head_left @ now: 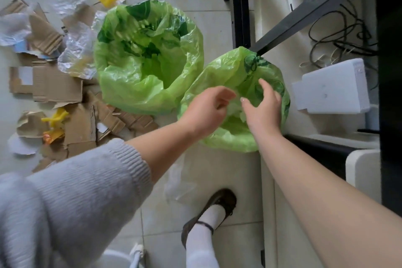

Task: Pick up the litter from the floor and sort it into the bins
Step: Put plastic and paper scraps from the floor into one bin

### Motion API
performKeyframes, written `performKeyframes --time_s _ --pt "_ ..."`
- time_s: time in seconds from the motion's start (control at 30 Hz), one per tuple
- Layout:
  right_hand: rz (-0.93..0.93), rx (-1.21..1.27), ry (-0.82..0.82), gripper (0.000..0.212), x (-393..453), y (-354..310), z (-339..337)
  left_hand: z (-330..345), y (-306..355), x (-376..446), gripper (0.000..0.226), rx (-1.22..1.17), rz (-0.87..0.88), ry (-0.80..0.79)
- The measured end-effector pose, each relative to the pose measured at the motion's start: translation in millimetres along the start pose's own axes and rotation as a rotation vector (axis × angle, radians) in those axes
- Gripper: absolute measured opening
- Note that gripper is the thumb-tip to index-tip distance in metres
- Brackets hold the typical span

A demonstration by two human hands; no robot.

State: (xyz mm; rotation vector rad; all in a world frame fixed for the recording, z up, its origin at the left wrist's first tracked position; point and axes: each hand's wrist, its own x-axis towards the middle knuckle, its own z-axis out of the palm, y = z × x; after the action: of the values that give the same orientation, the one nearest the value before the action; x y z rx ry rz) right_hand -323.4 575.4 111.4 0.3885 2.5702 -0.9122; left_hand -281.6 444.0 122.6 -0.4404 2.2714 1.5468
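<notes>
With both hands loosely open, apart, over the right bin, the pale plastic between them may catch the liner and spill out.

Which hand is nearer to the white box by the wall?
Right. The right hand is over the nearer green bin bag, beside the white box; the left hand is farther away.

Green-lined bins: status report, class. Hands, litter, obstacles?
Left hand, right hand open over near green-bagged bin. Torn brown cardboard on floor. Path clear.
</notes>
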Motion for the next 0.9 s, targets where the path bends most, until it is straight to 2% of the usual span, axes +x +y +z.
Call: performKeyframes --time_s 0.13,0.23,0.37,0.43,0.5,0.57,0.63,0.8,0.9 --pt "-0.137 0.098 0.049 0.044 -68.6 -20.5 -6.7 -45.4 -14.3 -56.4 0.032 -0.009 -0.045 0.158" --pt "-0.222 0.120 0.096 0.036 -130.9 -28.0 -6.7 -72.8 -38.2 -106.5 0.032 0.090 -0.119 0.170" --pt "-0.063 0.162 0.090 0.027 -205.1 -10.9 10.6 -95.1 -74.3 -162.2 0.029 0.174 -0.198 0.061" --pt "0.029 0.093 0.022 0.026 -232.3 7.0 30.9 -101.9 -95.3 -181.0 0.026 0.224 -0.226 -0.010" --pt "0.126 -0.008 -0.121 0.032 -244.6 27.5 58.1 -104.4 -120.5 -188.6 0.027 0.287 -0.237 -0.085" --pt "0.202 -0.129 -0.296 0.048 -242.9 49.0 89.1 -100.5 -149.4 -184.4 0.030 0.379 -0.233 -0.143" --pt "0.180 -0.267 -0.447 0.066 -231.6 72.2 121.1 -90.9 -180.1 -169.3 0.035 0.492 -0.193 -0.196" --pt "-0.160 -0.683 -0.635 0.085 -194.3 133.8 181.2 -49.4 -238.8 -115.1 0.049 0.748 -0.025 -0.282" --pt "-0.323 -0.797 -0.681 0.090 -178.6 162.2 202.9 -24.3 -261.6 -89.2 0.059 0.852 0.109 -0.297"
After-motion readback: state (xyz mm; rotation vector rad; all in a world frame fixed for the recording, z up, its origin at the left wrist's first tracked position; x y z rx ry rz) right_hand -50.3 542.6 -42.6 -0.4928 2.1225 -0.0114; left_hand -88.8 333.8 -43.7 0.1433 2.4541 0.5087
